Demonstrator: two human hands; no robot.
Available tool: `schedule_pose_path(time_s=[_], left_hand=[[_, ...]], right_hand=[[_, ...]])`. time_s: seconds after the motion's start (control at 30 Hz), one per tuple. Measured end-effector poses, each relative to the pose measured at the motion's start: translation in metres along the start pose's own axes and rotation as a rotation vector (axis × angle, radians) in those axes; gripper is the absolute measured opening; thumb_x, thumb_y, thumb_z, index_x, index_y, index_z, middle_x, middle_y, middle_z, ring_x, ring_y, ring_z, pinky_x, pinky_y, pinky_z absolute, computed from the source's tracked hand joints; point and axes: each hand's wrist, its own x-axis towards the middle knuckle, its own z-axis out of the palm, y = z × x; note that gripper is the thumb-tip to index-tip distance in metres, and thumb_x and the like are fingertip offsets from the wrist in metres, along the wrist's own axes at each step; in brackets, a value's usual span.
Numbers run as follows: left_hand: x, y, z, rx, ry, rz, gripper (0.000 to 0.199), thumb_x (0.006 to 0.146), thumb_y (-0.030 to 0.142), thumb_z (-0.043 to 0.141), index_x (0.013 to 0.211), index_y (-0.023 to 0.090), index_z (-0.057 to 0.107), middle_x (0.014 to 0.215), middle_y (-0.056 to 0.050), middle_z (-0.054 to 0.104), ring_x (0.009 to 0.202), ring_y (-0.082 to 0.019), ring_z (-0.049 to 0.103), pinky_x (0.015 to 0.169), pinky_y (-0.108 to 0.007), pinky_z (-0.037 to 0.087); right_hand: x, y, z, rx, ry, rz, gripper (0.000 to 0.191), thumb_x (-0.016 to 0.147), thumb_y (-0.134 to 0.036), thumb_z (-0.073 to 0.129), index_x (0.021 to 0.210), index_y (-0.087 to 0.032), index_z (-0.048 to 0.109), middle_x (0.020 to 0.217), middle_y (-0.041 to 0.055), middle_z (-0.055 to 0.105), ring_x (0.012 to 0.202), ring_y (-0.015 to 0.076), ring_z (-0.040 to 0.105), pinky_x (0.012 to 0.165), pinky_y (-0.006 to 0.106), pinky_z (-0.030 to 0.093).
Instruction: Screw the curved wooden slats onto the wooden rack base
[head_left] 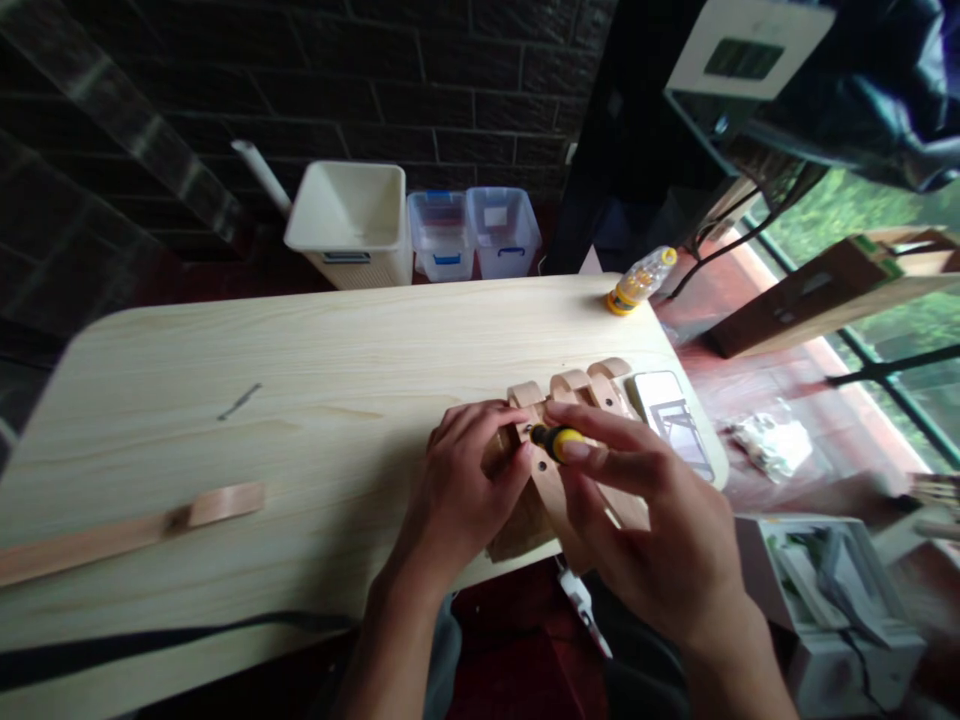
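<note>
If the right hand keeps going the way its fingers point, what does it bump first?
Probably the curved wooden piece, just past the fingertips of the right hand, which is holding a yellow-and-black screwdriver. They look very close, but the depth is hard to judge.

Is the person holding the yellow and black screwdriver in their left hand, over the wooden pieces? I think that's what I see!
Not quite. The head view shows the yellow and black screwdriver in the person's right hand, not their left hand. The rest is right: it is over the wooden pieces.
</note>
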Motion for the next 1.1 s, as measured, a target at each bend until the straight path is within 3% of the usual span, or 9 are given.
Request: schedule_pose_path(time_s=[0.23, 0.3, 0.4, 0.47, 0.57, 0.77, 0.93, 1.0, 1.1], left_hand=[[0.002, -0.001, 0.000, -0.020, -0.022, 0.006, 0.024, 0.101, 0.030, 0.068, 0.123, 0.026, 0.076, 0.123, -0.006, 0.081, 0.125, -0.028, 0.070, 0.117, -0.046, 0.056], [0.002, -0.001, -0.001, -0.031, -0.034, 0.005, 0.024, 0.102, 0.031, 0.068, 0.124, 0.027, 0.076, 0.123, -0.006, 0.081, 0.125, -0.028, 0.070, 0.117, -0.046, 0.056], [0.001, -0.002, 0.001, -0.027, -0.033, -0.004, 0.025, 0.103, 0.030, 0.067, 0.126, 0.027, 0.075, 0.127, -0.006, 0.080, 0.128, -0.028, 0.069, 0.118, -0.047, 0.056], [0.000, -0.002, 0.002, -0.020, -0.031, -0.007, 0.028, 0.102, 0.029, 0.067, 0.129, 0.027, 0.075, 0.130, -0.006, 0.079, 0.129, -0.028, 0.069, 0.119, -0.047, 0.056], [0.000, -0.002, 0.003, -0.024, -0.040, -0.005, 0.030, 0.101, 0.028, 0.068, 0.130, 0.027, 0.074, 0.132, -0.006, 0.078, 0.131, -0.028, 0.068, 0.120, -0.046, 0.056], [0.000, -0.001, 0.000, -0.044, -0.070, -0.027, 0.030, 0.100, 0.027, 0.070, 0.130, 0.028, 0.074, 0.132, -0.005, 0.077, 0.132, -0.027, 0.068, 0.121, -0.047, 0.055], [-0.002, -0.002, 0.000, -0.041, -0.073, -0.031, 0.030, 0.102, 0.029, 0.071, 0.132, 0.028, 0.073, 0.136, -0.006, 0.077, 0.135, -0.028, 0.068, 0.122, -0.049, 0.055], [-0.002, -0.002, 0.000, -0.050, -0.076, -0.029, 0.030, 0.103, 0.029, 0.071, 0.133, 0.029, 0.074, 0.136, -0.006, 0.078, 0.135, -0.028, 0.068, 0.122, -0.049, 0.055], [-0.001, -0.002, -0.001, -0.063, -0.080, -0.039, 0.029, 0.102, 0.028, 0.072, 0.131, 0.029, 0.075, 0.135, -0.005, 0.079, 0.134, -0.028, 0.068, 0.122, -0.049, 0.056]], right_hand=[[0.000, 0.005, 0.002, -0.056, 0.102, 0.025, 0.021, 0.103, -0.011, 0.074, 0.114, -0.029, 0.069, 0.123, 0.0068, 0.082, 0.108, 0.0206, 0.085, 0.083, 0.030, 0.071], [-0.001, 0.007, 0.002, -0.060, 0.130, 0.029, 0.022, 0.102, -0.012, 0.076, 0.114, -0.028, 0.069, 0.123, 0.0074, 0.082, 0.110, 0.0211, 0.085, 0.087, 0.032, 0.071], [-0.003, 0.008, -0.002, -0.004, 0.097, 0.034, 0.030, 0.101, -0.010, 0.075, 0.124, -0.027, 0.066, 0.138, 0.0108, 0.079, 0.130, 0.0235, 0.080, 0.105, 0.037, 0.069], [-0.003, 0.007, -0.006, 0.023, 0.061, 0.027, 0.033, 0.101, -0.007, 0.073, 0.127, -0.026, 0.065, 0.143, 0.0106, 0.078, 0.136, 0.0216, 0.077, 0.110, 0.034, 0.067], [-0.002, 0.008, -0.010, -0.002, 0.050, 0.021, 0.032, 0.102, -0.005, 0.072, 0.124, -0.027, 0.067, 0.136, 0.0071, 0.081, 0.127, 0.0178, 0.081, 0.103, 0.027, 0.069], [0.002, 0.015, -0.005, -0.056, 0.141, -0.001, 0.029, 0.100, -0.009, 0.078, 0.120, -0.029, 0.071, 0.120, 0.0051, 0.080, 0.112, 0.0199, 0.083, 0.090, 0.032, 0.072], [-0.004, 0.015, -0.005, 0.138, 0.079, 0.054, 0.042, 0.098, -0.001, 0.073, 0.130, -0.027, 0.067, 0.147, 0.0113, 0.074, 0.134, 0.0273, 0.077, 0.108, 0.045, 0.070], [-0.005, 0.014, -0.007, 0.144, 0.043, 0.055, 0.045, 0.098, 0.000, 0.072, 0.133, -0.028, 0.067, 0.147, 0.0102, 0.076, 0.135, 0.0264, 0.078, 0.110, 0.043, 0.069], [-0.003, 0.014, -0.008, 0.035, 0.059, 0.020, 0.043, 0.099, -0.001, 0.074, 0.131, -0.030, 0.069, 0.136, 0.0068, 0.081, 0.125, 0.0227, 0.082, 0.100, 0.035, 0.071]])
